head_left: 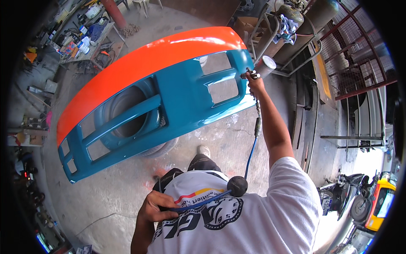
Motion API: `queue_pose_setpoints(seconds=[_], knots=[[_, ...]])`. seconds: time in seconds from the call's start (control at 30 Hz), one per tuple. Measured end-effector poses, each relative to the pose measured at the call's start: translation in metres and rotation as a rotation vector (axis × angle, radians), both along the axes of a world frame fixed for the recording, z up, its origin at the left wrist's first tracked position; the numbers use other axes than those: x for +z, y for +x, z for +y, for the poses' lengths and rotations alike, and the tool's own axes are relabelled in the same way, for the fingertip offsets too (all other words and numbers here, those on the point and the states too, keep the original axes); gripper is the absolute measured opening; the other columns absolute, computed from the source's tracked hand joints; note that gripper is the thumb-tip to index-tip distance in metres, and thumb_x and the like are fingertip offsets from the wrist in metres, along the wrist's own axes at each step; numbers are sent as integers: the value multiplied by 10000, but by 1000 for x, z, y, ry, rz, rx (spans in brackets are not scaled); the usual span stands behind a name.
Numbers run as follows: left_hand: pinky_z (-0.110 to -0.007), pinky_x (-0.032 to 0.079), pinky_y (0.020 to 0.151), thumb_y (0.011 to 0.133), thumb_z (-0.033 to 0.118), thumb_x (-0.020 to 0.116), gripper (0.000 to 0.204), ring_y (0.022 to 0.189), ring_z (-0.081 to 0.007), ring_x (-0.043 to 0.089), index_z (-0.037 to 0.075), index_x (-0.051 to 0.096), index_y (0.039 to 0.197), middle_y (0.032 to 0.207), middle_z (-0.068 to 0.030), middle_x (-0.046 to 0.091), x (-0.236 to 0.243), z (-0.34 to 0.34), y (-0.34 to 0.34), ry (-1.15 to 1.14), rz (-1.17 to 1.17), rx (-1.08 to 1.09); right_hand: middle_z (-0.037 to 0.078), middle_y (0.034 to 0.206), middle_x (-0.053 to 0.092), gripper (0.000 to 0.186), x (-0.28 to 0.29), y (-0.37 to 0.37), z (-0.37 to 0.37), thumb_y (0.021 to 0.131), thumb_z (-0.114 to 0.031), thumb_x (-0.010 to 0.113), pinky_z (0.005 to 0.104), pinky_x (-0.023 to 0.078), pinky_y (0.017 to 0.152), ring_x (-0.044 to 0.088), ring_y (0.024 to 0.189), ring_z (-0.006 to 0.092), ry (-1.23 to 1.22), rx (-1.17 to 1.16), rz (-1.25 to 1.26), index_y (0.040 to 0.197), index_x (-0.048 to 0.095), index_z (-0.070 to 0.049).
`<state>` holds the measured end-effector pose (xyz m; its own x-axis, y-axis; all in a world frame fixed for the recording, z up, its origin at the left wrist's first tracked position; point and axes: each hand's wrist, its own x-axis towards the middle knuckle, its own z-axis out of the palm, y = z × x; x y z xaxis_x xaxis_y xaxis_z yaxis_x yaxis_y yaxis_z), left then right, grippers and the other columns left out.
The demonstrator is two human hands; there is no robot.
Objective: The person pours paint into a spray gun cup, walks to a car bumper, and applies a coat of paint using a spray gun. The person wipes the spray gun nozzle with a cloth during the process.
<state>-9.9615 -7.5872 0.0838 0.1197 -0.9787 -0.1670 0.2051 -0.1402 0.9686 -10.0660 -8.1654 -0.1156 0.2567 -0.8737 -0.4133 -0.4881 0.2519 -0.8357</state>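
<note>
A glossy vehicle bumper, orange (144,59) along the far side and teal (182,101) along the near side, lies across the middle with several openings. My right hand (256,86), arm stretched forward, is closed on a spray gun (254,75) beside the bumper's right end. The gun's grey cup (265,65) has a pale round top. From its handle, metal fittings (258,122) lead to a blue air hose (251,156). That hose passes a dark ball (237,186) at my chest. My left hand (156,206) is closed around the hose in front of my shirt.
Tires (127,106) sit beneath the bumper on the concrete floor (220,139). A cluttered workbench (97,42) stands far left, near a red post (113,12). Gas cylinders (292,17) in a metal-framed cart are at far right. A motorcycle (351,194) and a yellow vehicle (380,203) stand lower right.
</note>
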Motion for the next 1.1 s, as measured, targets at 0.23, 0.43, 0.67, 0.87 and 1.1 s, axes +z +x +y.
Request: queue_pose_setpoints(seconds=[0.23, 0.43, 0.67, 0.87, 1.1], knots=[[-286, 519, 654, 705, 44, 853, 301, 691, -223, 718, -56, 759, 973, 799, -168, 728, 9, -44, -8, 20, -43, -44, -18, 605, 474, 397, -28, -49, -107, 917, -544, 691, 349, 397, 399, 459, 441, 137, -95, -117, 41, 1001, 645, -159], [-303, 540, 691, 710, 26, 843, 351, 741, -244, 732, -49, 753, 1042, 885, -186, 746, 16, -64, -14, 108, -167, -80, 70, 780, 630, 589, -29, -36, -134, 906, -634, 632, 365, 498, 495, 584, 579, 197, -311, -164, 365, 1164, 651, -104], [-288, 524, 644, 710, 22, 844, 351, 694, -219, 717, -40, 760, 1045, 806, -148, 730, 16, -25, -1, 7, -87, -36, -3, 652, 438, 535, 5, 27, -67, 937, -664, 568, 324, 353, 411, 394, 464, 128, 17, 110, 79, 966, 597, -131], [-262, 509, 609, 692, -6, 847, 351, 664, -202, 711, -41, 763, 1031, 783, -152, 720, 3, 52, 15, -133, -76, 22, -20, 616, 395, 475, 35, 104, 49, 954, -643, 561, 321, 349, 453, 348, 456, 112, 146, 318, 38, 1030, 578, -174], [-266, 499, 551, 648, -54, 846, 377, 622, -202, 704, -53, 764, 1015, 769, -165, 717, -10, 185, 46, -321, -119, 179, 18, 663, 434, 492, 54, 218, 209, 944, -646, 572, 348, 379, 456, 368, 473, 128, 120, 494, 117, 1091, 563, -177]])
